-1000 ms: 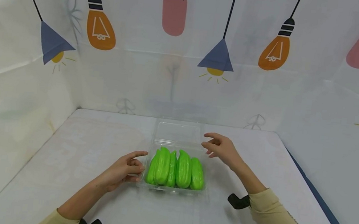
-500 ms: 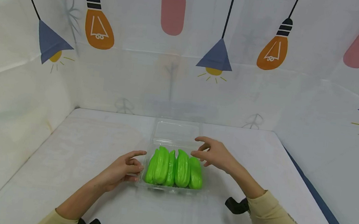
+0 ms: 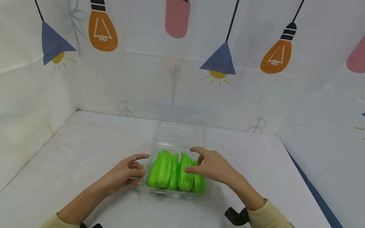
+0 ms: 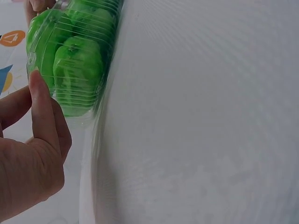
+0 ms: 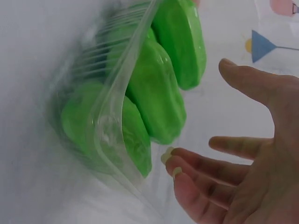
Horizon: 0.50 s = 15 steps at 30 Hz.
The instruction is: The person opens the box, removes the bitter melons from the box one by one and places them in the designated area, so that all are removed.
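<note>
A hinged clear plastic container stands on the table, its lid laid back behind it. Packed upright side by side within it are several glossy, long, ribbed green vegetables, cucumber- or pepper-like. My left hand is at the container's left side; in the left wrist view, a fingertip meets the clear wall. Above the right end of the row reaches my right hand, thumb and index finger spread. The right wrist view shows that hand's fingers just off the vegetables, with nothing held.
A white-covered table bears the container. Behind and beside it hang white cloth walls printed with lamps and bulbs. Black wrist devices jut from both sleeves.
My right hand has moved left and toward me, from beside the lid to over the right-hand vegetables, its thumb and index finger spreading wider. The left hand has stayed at the container's side.
</note>
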Each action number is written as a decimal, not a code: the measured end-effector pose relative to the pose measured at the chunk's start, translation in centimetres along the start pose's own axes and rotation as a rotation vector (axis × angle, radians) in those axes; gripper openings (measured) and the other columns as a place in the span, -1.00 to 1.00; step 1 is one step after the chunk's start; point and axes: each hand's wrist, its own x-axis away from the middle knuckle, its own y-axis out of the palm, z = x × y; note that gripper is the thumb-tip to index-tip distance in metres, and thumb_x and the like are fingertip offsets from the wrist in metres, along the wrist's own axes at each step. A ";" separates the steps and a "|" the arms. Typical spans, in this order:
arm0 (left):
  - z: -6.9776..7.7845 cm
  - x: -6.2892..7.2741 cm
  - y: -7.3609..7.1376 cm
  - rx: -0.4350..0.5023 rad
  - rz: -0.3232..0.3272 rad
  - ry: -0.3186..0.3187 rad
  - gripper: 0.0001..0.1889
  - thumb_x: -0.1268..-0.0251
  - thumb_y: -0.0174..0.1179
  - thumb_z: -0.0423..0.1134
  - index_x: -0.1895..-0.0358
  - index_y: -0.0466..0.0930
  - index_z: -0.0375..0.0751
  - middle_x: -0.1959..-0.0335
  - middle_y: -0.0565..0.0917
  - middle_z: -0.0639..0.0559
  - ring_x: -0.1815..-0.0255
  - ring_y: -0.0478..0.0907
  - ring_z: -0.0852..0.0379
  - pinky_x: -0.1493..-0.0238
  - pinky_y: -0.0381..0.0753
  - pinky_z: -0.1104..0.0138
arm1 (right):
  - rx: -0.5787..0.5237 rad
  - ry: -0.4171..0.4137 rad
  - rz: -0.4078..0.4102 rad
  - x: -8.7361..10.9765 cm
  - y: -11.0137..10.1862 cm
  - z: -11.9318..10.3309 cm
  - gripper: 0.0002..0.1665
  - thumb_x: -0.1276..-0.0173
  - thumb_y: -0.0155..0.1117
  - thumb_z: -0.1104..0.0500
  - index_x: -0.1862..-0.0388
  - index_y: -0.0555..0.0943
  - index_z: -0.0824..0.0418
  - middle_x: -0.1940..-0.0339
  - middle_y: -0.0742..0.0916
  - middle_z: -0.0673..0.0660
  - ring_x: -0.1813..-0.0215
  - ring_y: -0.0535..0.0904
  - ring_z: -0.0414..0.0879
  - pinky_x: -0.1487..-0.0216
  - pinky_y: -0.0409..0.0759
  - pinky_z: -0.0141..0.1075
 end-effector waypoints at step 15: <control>0.0 0.0 0.0 0.000 -0.002 0.001 -0.28 -0.42 0.20 -0.24 -0.56 0.08 -0.12 0.22 0.51 0.04 0.22 0.57 0.17 0.22 0.74 0.36 | 0.218 0.059 0.067 -0.2 2.8 -1.9 0.14 0.02 0.49 -0.40 -0.51 0.31 -0.05 -0.24 0.65 0.09 -0.12 0.64 0.06 0.19 0.67 0.03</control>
